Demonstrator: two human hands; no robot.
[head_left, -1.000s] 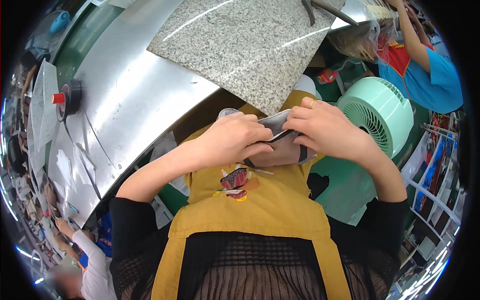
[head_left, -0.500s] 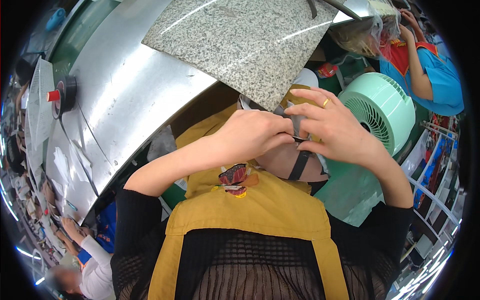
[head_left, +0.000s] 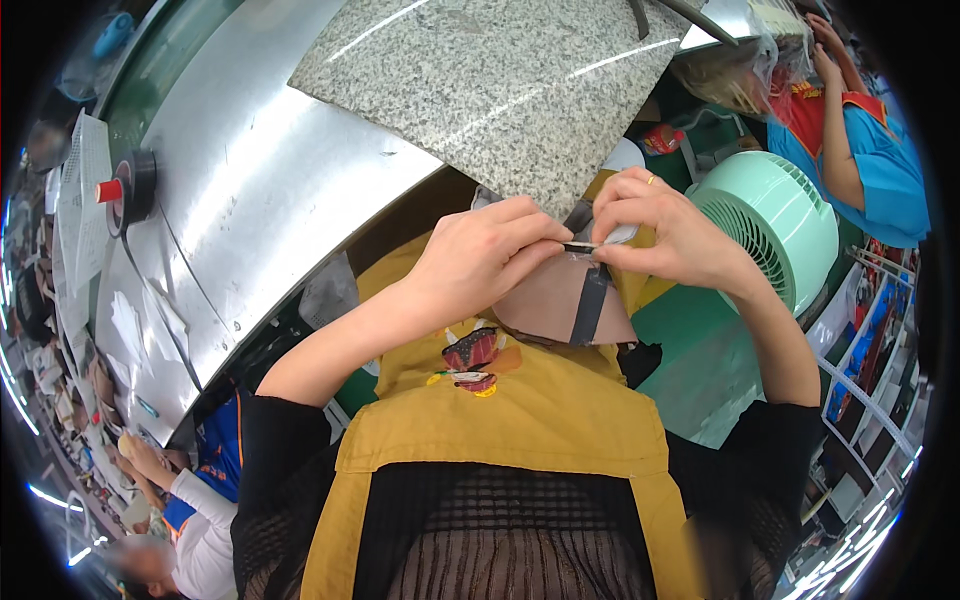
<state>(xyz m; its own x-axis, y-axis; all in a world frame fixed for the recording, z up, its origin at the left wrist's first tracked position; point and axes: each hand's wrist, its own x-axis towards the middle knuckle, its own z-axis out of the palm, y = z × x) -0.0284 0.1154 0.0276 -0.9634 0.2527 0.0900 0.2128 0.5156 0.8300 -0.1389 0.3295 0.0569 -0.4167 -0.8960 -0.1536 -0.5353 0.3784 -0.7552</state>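
A taupe, leather-like panel [head_left: 542, 304] with a black strip [head_left: 590, 306] across it lies over my lap, on the mustard apron [head_left: 500, 415]. My left hand [head_left: 495, 248] is closed, its thumb and fingers pinching the panel's raised edge. My right hand [head_left: 665, 228] pinches the same edge a little farther right. Between the fingertips runs a short dark stretch of edge. More greyish material shows beyond the hands, partly hidden by them and by the slab's corner.
A speckled granite slab [head_left: 480, 100] juts toward me over the metal table [head_left: 250, 200]. At right stands a mint-green fan [head_left: 770, 230]. A black reel with a red knob [head_left: 108, 192] sits far left. Two people work nearby, one in a blue shirt [head_left: 885, 170], another in white sleeves [head_left: 205, 510].
My right hand's raised fingers have curled in to a pinch, and a thin stretch of edge now shows between both hands. More of the taupe panel is visible beneath them.
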